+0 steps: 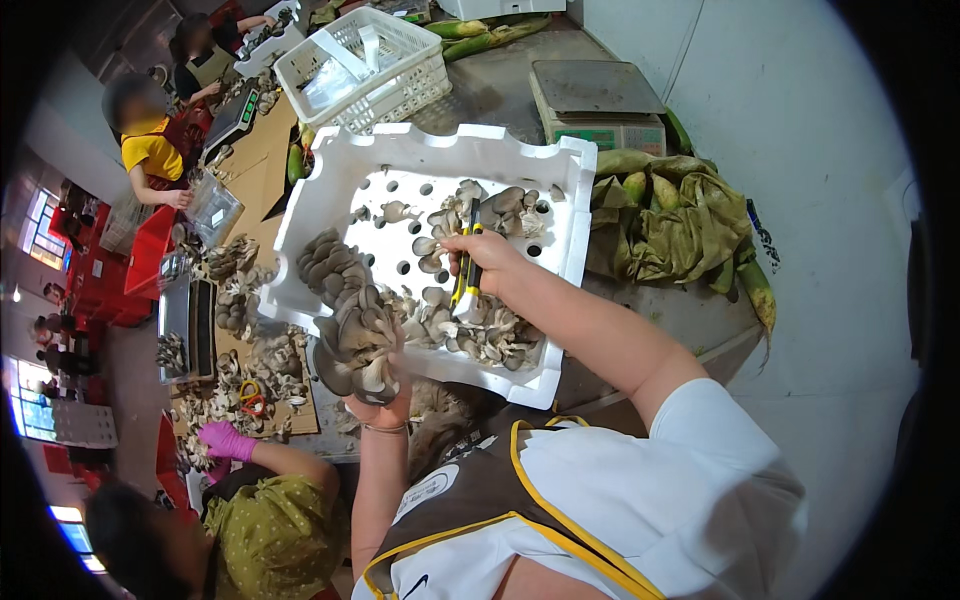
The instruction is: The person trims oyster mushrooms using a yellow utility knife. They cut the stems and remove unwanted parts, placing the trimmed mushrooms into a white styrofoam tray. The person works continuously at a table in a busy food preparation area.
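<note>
My left hand [384, 409] grips a large cluster of grey oyster mushrooms [356, 341] from below, with the pale gills turned partly up. The cluster hangs over the near left rim of a white foam crate [386, 161] with round holes in its floor. Over the middle of the crate, my right hand [491, 259] is closed around a black-and-yellow knife [471, 274], apparently a utility knife. Its fingertips are close to smaller oyster mushrooms [427, 255]; whether they touch cannot be told. Other mushroom pieces [502, 334] lie along the crate's near side.
Beyond the crate stand a white plastic basket [401, 101] and a weighing scale [596, 90]. Wrapped vegetables [675, 217] lie at right. Leftward, mushrooms [277, 360], orange-handled scissors [251, 397] and another scale [187, 330] crowd the cardboard. A co-worker's pink-gloved hand [229, 442] is close by.
</note>
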`<action>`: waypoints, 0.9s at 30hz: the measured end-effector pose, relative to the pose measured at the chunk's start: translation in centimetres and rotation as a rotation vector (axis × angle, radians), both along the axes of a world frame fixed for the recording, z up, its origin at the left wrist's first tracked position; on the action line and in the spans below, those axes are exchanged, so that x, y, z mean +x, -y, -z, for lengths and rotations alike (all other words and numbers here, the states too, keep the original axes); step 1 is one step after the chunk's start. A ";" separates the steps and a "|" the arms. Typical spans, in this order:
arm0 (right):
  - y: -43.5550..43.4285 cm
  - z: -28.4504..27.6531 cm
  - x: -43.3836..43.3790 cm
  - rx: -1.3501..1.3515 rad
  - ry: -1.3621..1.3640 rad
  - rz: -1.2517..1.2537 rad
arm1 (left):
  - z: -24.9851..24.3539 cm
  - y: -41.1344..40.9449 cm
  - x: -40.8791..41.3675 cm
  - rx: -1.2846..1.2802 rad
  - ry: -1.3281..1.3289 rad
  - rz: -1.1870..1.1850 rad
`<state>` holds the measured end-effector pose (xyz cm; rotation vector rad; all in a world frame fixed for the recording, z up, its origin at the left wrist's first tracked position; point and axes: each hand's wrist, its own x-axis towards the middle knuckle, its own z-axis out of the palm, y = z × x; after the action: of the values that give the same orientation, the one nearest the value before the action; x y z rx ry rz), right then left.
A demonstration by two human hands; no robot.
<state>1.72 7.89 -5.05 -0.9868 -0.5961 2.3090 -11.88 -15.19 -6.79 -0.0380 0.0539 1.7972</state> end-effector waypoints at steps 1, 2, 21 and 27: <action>-0.4 0.5 -0.6 -0.031 0.023 0.020 | -0.2 0.1 0.2 0.033 0.023 0.040; -0.7 0.9 -1.1 -0.059 0.036 0.063 | -0.5 0.1 0.5 0.067 0.047 0.080; 7.1 -1.5 3.4 -0.114 -0.512 -0.641 | -3.0 -2.0 3.8 -0.239 -1.059 -0.251; 6.9 -0.4 4.6 -0.146 -0.612 -0.555 | -5.3 -2.3 3.2 -0.400 -1.294 -0.121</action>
<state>6.30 0.95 -4.68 -0.1205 -0.4791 2.9786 -8.66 -12.85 -1.54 0.8483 1.3378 1.6234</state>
